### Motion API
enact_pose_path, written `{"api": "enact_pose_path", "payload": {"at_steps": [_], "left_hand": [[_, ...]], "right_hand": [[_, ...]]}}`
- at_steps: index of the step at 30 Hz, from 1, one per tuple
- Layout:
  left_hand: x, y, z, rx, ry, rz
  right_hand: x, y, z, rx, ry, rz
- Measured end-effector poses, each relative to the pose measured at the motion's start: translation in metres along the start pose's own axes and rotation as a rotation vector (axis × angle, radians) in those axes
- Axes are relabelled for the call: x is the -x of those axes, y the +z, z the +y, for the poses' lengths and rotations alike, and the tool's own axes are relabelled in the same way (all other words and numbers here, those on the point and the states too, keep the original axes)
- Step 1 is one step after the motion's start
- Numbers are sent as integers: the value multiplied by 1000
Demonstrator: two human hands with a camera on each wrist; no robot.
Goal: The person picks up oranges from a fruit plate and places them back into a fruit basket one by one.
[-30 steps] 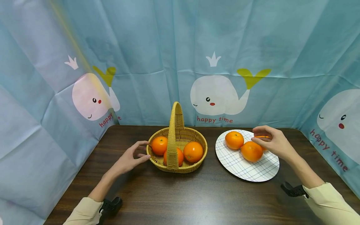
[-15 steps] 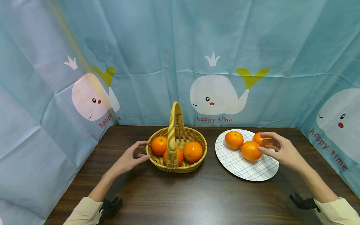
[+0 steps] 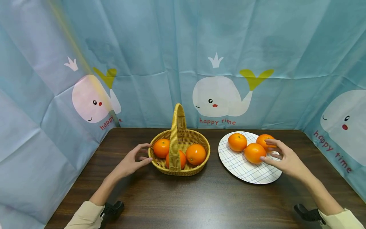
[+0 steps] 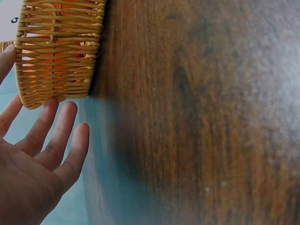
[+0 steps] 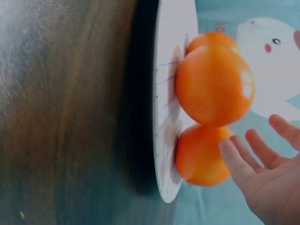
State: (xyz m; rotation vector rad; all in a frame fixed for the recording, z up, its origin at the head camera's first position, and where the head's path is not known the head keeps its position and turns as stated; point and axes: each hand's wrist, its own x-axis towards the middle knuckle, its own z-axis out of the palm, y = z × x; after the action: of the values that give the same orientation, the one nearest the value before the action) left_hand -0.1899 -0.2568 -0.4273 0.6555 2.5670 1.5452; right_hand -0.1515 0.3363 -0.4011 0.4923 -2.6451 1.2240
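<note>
Item 1: yellow wicker basket (image 3: 188, 172), handle upright, on the dark table (image 3: 200, 200); I counted 3 oranges inside.

Item 2: white checked plate (image 3: 243, 168), right of the basket, bearing 3 more: a front orange (image 3: 254, 153), a rear orange (image 3: 264, 140) and a far-left orange (image 3: 237, 142).

Item 3: my left hand (image 3: 131, 163), fingers spread, tips at the basket's left rim, apparently touching.

Item 4: my right hand (image 3: 286, 160), thumb and fingers wide apart, holding nothing, beside the front and rear oranges; I could not tell whether any tip touched.

Handling notes: I judged the 2 near oranges liable to roll if brushed, so the right fingers needed to stay wide and clear of both. Any grip called for thumb and fingers on opposite sides, with a straight lift. The left hand suited light steadying, without tipping the basket.
</note>
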Motion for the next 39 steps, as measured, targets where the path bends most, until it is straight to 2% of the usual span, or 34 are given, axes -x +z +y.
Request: {"api": "enact_pose_path", "payload": {"at_steps": [15,18,22,27,39], "left_hand": [[-1,0,-3,-5,-13,-8],[-1,0,-3,-3,-8,-7],[-1,0,-3,-4,-8,-5],[-1,0,-2,2,1,-1],[0,0,-1,17,3,-2]], "right_hand": [[0,23,2,95,155,23],[-2,26,1,123,147,42],[-6,29,1,180,92,78],[-10,31,1,197,52,95],[-9,28,1,172,92,83]]}}
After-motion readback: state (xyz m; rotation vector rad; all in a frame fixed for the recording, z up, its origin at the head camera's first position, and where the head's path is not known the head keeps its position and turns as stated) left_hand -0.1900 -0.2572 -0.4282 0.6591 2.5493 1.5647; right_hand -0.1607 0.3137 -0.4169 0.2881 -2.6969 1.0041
